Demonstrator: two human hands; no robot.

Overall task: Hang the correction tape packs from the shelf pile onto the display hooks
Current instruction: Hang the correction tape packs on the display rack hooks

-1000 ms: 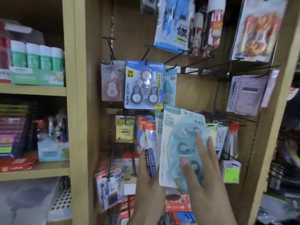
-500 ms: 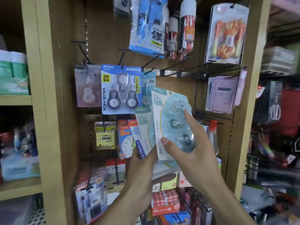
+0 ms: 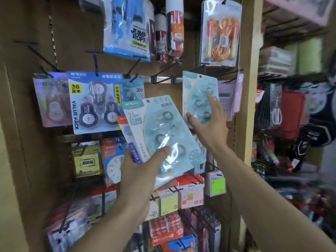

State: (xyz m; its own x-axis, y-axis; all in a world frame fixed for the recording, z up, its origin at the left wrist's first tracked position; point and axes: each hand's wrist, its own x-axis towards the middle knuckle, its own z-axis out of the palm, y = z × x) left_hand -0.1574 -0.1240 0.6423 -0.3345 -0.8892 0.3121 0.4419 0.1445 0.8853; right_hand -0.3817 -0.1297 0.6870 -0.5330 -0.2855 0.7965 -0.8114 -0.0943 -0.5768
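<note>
right now the right hand (image 3: 209, 122) lifts one pale blue correction tape pack (image 3: 199, 91) up by the black display hooks (image 3: 163, 78), thumb under its lower edge and fingers spread over the clear blister, its punched hole just beside a hook tip. left hand (image 3: 140, 168) grips a tilted stack of packs (image 3: 161, 135), thumb pressed on the front of the top one, lower and left of the raised pack. dark value pack (image 3: 94, 102) hangs further left on the wooden panel (image 3: 27, 124).
</note>
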